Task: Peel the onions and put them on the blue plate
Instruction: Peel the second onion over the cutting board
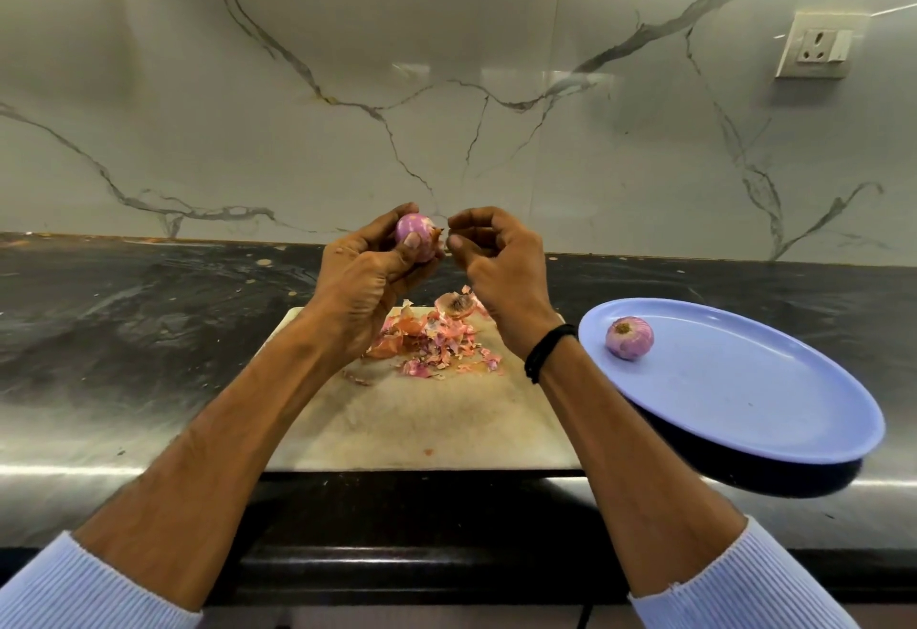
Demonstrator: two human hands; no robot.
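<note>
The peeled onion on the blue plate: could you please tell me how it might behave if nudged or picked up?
The peeled onion is round and sits loose on the smooth blue plate, so a nudge would probably roll it. Its bare glossy surface may be slippery to pinch. It looks firm, so it should keep its shape when gripped.

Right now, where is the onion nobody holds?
Head view, right side: the onion lies on the blue plate near its far-left rim, beside the cutting board.
</note>
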